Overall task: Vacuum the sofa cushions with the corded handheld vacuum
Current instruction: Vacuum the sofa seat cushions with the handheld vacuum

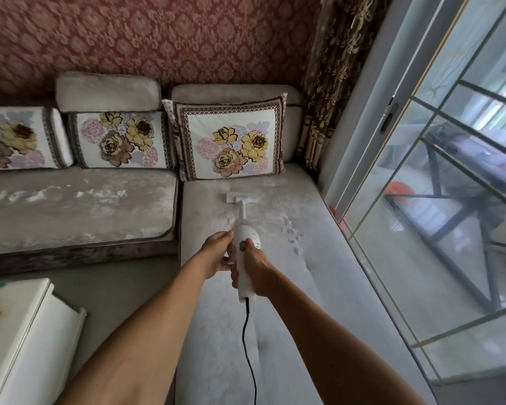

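Both hands gripped the vacuum (246,258) — right hand (256,267) on the handle, left hand (216,252) steadying the body — so the nozzle (240,197) probably needed flat, slow, overlapping strokes across the cushion (275,287).

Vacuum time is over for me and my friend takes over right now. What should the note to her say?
Left hand holds the side of the vacuum; right hand grips its handle. The nozzle sits on the chaise cushion, just in front of the flowered pillow. The cord trails back towards you. White bits remain right of the vacuum, and more on the left seat cushion.
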A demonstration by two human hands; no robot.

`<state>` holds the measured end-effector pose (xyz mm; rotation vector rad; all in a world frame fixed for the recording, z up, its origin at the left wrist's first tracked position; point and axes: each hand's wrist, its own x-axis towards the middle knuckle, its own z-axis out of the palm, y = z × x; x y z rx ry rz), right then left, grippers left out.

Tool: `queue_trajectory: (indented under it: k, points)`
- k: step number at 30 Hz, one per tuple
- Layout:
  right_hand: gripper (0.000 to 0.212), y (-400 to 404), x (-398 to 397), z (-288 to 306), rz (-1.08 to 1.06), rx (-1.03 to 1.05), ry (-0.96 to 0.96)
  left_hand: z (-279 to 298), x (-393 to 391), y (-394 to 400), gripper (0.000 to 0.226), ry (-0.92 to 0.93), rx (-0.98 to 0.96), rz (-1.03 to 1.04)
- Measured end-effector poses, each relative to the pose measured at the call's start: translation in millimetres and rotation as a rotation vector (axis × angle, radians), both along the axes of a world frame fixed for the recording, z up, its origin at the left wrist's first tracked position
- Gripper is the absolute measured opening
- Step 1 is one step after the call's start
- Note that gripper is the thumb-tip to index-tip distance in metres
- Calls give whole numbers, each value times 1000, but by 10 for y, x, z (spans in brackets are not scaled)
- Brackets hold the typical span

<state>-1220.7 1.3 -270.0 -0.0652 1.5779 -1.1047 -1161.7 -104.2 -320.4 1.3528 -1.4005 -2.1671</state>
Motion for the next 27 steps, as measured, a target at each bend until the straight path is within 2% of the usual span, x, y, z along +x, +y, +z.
queue_trajectory:
  k: [12,27]
  points:
    - [47,594,505,72,3,16,18,109,569,722,22,52,11,43]
    - [45,2114,1004,245,90,-39,43,202,1177,2026,30,4,-57,-37]
